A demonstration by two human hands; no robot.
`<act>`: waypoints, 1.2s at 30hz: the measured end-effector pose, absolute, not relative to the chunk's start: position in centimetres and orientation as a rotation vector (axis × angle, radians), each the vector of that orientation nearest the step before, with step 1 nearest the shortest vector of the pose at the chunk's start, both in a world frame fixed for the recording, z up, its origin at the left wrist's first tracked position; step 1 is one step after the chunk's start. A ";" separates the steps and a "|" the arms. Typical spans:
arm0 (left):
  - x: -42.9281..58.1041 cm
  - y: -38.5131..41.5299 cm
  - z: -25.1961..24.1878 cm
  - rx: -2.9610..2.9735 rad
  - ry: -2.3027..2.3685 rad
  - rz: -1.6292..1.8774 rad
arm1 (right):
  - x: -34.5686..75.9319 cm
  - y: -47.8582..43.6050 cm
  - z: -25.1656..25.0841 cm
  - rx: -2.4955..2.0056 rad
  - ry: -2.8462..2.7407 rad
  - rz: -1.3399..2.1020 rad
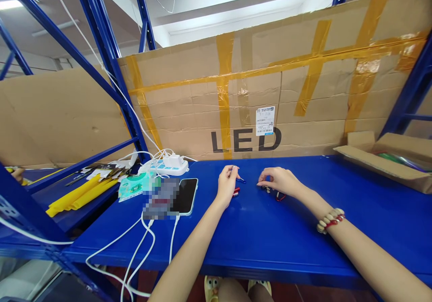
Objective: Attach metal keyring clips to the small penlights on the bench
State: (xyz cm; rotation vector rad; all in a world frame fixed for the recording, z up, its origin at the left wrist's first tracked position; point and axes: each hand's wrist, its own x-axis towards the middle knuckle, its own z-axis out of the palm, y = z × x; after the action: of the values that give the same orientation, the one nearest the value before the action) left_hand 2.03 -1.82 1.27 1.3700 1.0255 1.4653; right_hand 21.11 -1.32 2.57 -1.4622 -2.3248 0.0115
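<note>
My left hand (227, 183) is closed over the middle of the blue table, its fingertips pressed together. A small blue-and-red piece (241, 180) shows at those fingertips; its kind is too small to tell. Just below, a short red cylinder (236, 192) lies against the edge of the hand. To the right, my right hand (278, 180) pinches thumb and forefinger together low over the table. Small metallic bits (267, 189) show under its fingers, and whether they are held I cannot tell. A small red-and-black thing (280, 197) lies beneath that palm.
A phone (188, 196) and a blurred flat item (160, 198) lie left with white cables. Behind them are a power strip (178, 167) and a green packet (137, 186). A taped cardboard sheet (189, 113) stands behind; an open carton (394, 162) is at right.
</note>
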 end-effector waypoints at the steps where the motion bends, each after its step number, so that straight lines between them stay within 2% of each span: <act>1: 2.0 -1.8 1.3 1.370 1.015 1.456 | 21.1 -1.3 2.6 -1.465 -2.324 0.014; 28: 1.8 -1.9 1.3 1.470 1.009 1.407 | 21.2 -1.0 2.3 -1.404 -2.282 0.083; 36: 2.2 -2.4 1.3 1.736 0.920 1.299 | 19.9 -1.4 2.7 -1.099 -1.820 0.649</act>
State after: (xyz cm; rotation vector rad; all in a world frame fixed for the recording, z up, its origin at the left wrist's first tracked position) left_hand 2.19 -2.35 1.34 1.7363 0.9199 1.2989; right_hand 19.86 -1.41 2.68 -1.0990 -1.8195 0.6489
